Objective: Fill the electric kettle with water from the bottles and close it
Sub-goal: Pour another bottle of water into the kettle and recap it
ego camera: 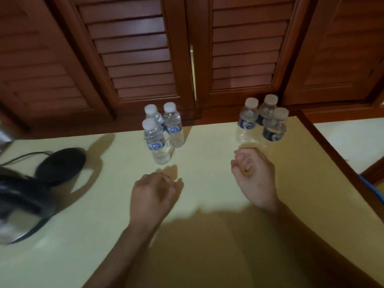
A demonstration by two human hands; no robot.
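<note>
Tabletop (93, 235): pale yellow, brown wooden edging. Left bottles (162, 134): three, capped, upright, clustered at the far edge near its middle. Right bottles (264, 123): three, capped, upright, clustered near the far right corner. Black base (60, 166) with cord (22, 156) toward the left edge. Kettle (18, 206), blurred, at the left edge.

A pale yellow table (207, 142) is stretching across the view, with dark wooden trim (332, 146) running along its right edge. Behind its far edge, brown louvred wooden doors (133, 59) are standing, a thin brass strip (192, 65) showing between the middle two. A black round base (62, 165) is lying near the left edge, its cord (22, 156) trailing off leftward. Something blue (372, 188) is peeking in past the right edge.
</note>
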